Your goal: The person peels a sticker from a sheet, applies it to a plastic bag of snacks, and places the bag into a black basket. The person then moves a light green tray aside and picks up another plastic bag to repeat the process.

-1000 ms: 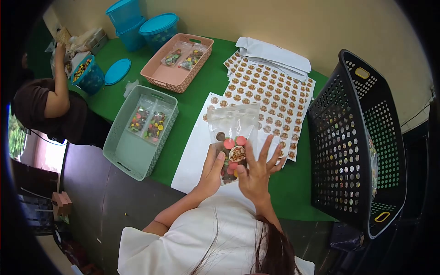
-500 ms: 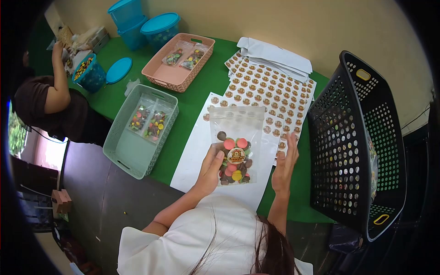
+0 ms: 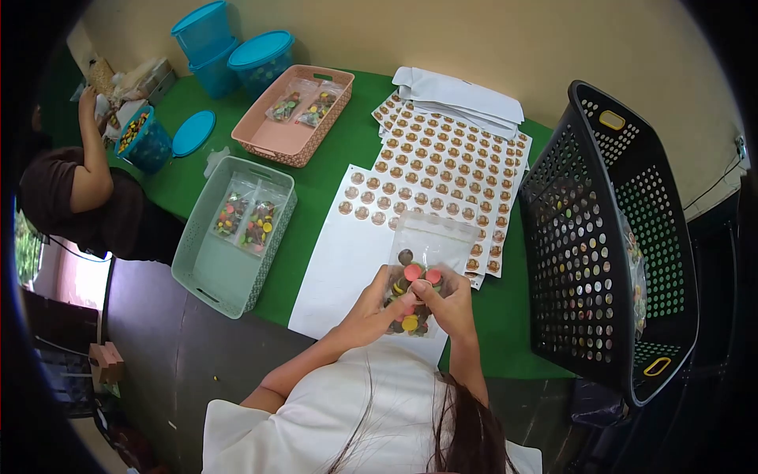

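Observation:
A clear zip bag of colourful candies [image 3: 433, 239] is held up in front of my body, its sealed strip at the top. My left hand [image 3: 368, 314] grips the bag's left side, thumb on the front. On the other side my right hand [image 3: 450, 306] holds the right edge, its thumb pressed to the front near the left thumb. The thumbs hide the round label on the bag. Beneath and beyond the bag lie sheets of round brown stickers [image 3: 430, 150]; the nearest sheet has a bare white part where stickers are gone.
Left of the sheets, a pale green basket [image 3: 204, 272] and a pink basket [image 3: 260, 141] each hold two candy bags. A tall black basket [image 3: 553, 308] with bags inside stands right. Blue tubs [image 3: 264, 67] line the back. A person [image 3: 79, 186] works at far left.
My right hand has come in from beside the bag and taken hold of its right side. The thumbs now cover the label. The bag sits slightly lower and further right.

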A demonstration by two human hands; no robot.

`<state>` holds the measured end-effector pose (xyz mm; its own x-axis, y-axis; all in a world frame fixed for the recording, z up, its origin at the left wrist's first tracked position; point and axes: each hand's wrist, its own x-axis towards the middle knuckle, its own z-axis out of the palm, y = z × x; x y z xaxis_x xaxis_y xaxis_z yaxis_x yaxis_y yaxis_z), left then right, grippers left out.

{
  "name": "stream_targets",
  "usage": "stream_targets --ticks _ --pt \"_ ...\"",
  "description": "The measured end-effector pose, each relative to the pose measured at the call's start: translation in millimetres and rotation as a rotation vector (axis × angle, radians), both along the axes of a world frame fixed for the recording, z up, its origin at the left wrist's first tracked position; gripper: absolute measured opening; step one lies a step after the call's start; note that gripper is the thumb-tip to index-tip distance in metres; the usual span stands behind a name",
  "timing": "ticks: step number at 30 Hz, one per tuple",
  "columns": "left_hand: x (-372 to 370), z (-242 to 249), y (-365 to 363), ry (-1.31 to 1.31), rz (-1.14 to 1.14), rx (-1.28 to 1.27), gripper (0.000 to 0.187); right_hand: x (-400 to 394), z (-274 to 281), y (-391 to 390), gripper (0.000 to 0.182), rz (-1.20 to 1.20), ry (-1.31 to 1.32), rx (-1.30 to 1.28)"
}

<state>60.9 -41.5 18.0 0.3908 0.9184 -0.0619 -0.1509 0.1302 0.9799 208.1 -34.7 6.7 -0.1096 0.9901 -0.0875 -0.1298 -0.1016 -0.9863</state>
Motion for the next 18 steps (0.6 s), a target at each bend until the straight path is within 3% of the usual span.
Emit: stream_targets --ticks 3,13,15,18 --pt "-0.2 -5.7 1.2 0.091 -0.002 0.109 0.042 -1.1 3.0 -2.9 0.021 -0.001 0.049 0.025" --pt "-2.4 -5.0 3.1 0.149 -0.046 0.024 0.047 -2.6 4.5 -6.4 0.023 -0.035 0.078 -0.006" --pt "0.1 -6.4 2.5 0.198 0.047 0.202 0.043 -1.9 4.0 -7.1 0.025 -0.038 0.053 -0.045" --pt "-2.8 -2.5 4.1 0.15 0.011 0.03 0.039 -0.8 4.8 -8.5 0.024 -0.035 0.059 -0.021"
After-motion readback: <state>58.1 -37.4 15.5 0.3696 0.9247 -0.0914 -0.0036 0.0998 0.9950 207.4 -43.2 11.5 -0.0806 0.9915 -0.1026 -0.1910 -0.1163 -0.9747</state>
